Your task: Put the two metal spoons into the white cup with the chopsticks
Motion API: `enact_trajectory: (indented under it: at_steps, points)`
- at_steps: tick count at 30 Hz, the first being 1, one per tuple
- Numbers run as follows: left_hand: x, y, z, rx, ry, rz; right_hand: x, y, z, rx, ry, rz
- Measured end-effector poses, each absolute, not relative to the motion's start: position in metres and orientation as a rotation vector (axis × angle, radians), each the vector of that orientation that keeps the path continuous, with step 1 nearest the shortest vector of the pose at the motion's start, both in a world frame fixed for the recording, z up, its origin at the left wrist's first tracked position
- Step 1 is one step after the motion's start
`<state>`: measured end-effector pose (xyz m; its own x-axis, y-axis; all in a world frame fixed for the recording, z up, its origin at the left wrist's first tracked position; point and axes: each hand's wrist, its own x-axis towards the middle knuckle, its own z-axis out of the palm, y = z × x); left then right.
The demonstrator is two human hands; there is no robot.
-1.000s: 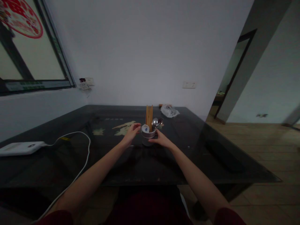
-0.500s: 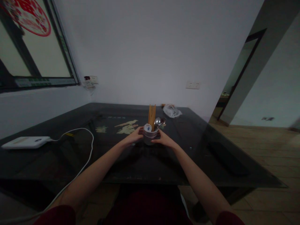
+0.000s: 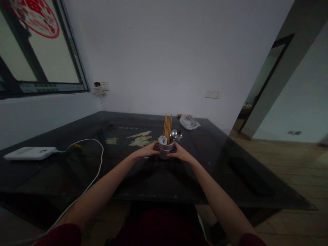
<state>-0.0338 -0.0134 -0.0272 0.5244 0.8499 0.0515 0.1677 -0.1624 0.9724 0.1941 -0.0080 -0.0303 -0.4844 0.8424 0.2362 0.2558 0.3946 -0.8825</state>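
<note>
A light-coloured utensil holder (image 3: pixel 166 153) stands on the dark table between my two hands. Several wooden chopsticks (image 3: pixel 167 127) rise from its back. Metal spoons (image 3: pixel 173 133) lean out of it to the right, and a white ceramic spoon (image 3: pixel 162 139) with a blue mark sits at its front left. My left hand (image 3: pixel 151 149) is curled around the holder's left side. Against its right side my right hand (image 3: pixel 179 152) is wrapped, thumb across the front. The fingers behind the holder are partly hidden.
The dark glass-topped table (image 3: pixel 143 186) carries a white power bank (image 3: pixel 30 153) with a white cable (image 3: pixel 99 164) at left. A crumpled plastic bag (image 3: pixel 189 122) lies near the wall. At right lies a dark flat object (image 3: pixel 249 174).
The view has shifted slightly, so everything sits a little differently in the picture. Both hands stay on the utensil holder, with no clear movement of it on the table.
</note>
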Motion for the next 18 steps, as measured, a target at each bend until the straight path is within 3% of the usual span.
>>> enact_trajectory:
  at_steps: [18]
  points:
    - [-0.022,-0.025,-0.025,1.896,0.945,0.909,0.192,-0.016,-0.043,-1.143,-1.981,0.894]
